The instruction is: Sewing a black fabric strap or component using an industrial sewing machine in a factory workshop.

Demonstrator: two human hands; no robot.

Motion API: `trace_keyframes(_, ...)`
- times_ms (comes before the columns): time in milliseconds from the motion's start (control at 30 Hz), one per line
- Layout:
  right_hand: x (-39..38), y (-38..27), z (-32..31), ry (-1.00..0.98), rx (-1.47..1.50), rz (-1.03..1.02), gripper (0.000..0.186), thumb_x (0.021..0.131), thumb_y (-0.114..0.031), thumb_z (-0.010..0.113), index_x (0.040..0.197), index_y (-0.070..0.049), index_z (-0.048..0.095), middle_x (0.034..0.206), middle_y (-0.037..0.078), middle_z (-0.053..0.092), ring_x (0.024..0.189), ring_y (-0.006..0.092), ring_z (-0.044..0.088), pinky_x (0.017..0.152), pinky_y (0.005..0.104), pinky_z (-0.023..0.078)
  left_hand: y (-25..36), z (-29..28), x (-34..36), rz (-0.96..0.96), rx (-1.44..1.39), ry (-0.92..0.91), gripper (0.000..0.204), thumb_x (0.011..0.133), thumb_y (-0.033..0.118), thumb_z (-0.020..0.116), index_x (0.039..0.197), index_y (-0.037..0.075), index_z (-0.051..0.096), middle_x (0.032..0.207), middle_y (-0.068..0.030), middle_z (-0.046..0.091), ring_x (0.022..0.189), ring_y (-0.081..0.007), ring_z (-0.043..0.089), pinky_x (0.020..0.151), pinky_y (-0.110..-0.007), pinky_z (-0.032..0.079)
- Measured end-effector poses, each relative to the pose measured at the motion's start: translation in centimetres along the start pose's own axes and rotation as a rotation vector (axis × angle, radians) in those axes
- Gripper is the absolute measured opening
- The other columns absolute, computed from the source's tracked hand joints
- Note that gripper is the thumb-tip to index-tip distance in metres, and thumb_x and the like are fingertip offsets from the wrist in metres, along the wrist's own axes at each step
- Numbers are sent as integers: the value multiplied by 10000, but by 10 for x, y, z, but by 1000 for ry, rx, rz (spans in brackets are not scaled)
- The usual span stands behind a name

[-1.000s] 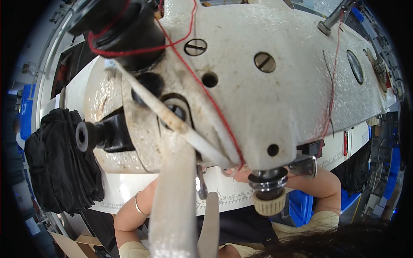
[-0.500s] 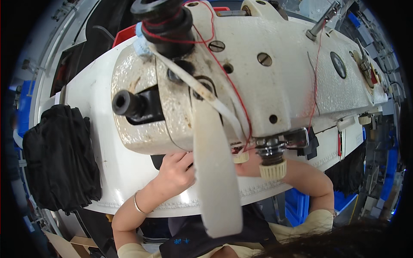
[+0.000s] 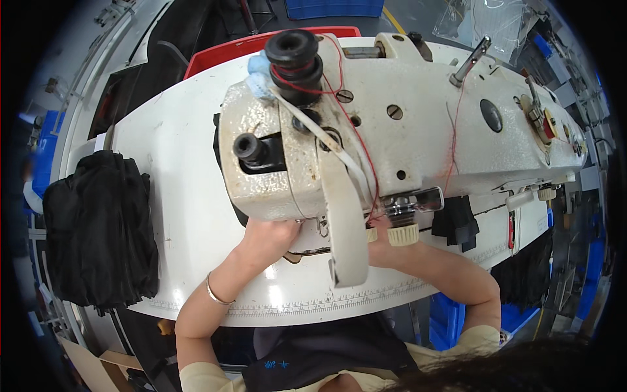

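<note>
1. I count one sewing machine (image 3: 424,147) on one white table (image 3: 186,196), with two slotted screws (image 3: 394,112) and three cream ribbed knobs (image 3: 403,236) showing on it.
2. Two big black fabric bundles flank me: a left bundle (image 3: 101,228) by the table's left end and a right bundle (image 3: 526,277) at its right edge. A few small dark pieces (image 3: 455,222) lie right of the knobs.
3. Both my forearms rise from below, elbows bent outward, and converge under the machine head. One thin bracelet (image 3: 212,296) circles my left wrist.
4. My left hand (image 3: 269,236) is back-up at the head's lower edge, just beside the black cloth (image 3: 238,210). Its fingertips go under the machine — I cannot tell how far they are spread or whether they grip the cloth.
5. My right hand (image 3: 384,243) is mostly covered by the knobs and a broad off-white strip (image 3: 349,242); its opening and any hold are beyond telling.
6. The black cloth lies beneath the head's left end — only a dark edge peeks out, the rest hidden. The right bundle is hard to make out toward the dark rim.
</note>
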State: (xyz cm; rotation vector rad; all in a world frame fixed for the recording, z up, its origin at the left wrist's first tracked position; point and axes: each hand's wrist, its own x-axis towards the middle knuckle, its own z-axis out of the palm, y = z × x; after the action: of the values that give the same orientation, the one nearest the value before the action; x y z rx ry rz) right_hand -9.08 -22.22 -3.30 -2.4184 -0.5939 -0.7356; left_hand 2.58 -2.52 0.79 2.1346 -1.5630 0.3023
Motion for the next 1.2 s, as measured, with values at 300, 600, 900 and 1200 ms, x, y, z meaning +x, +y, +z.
trace_keyframes(300,20,-4,-18,-12,-160,-18,192,709,-143,711,867,-54,648,748,72,566,686,243,572,589,379,451,-3,6,0,61,106,126,185,562,0,665,747,-3,663,816,-125,638,807,-306,634,760,-418,536)
trace_keyframes(600,27,-48,-64,-266,1092,1219,366,970,-308,575,1155,7,600,1032,125,663,899,232,664,751,392,538,49,-95,-5,-172,-167,-99,189,639,42,632,817,44,570,796,-97,491,778,-289,492,679,-400,389)
trace_keyframes(900,20,-130,-13,-364,1312,1095,572,863,-126,634,1349,75,408,1325,153,497,1247,221,438,1073,320,336,172,-62,-35,440,-380,-81,282,774,303,753,844,46,660,872,-39,583,808,-184,563,725,-294,478)
trace_keyframes(1200,-178,-196,-271,557,-99,1130,557,943,6,506,1475,-1,340,1411,103,497,1302,159,439,1096,279,295,119,-51,-66,-122,-283,-168,425,795,73,689,1203,-4,598,1323,-202,495,1222,-413,451,1013,-486,377)
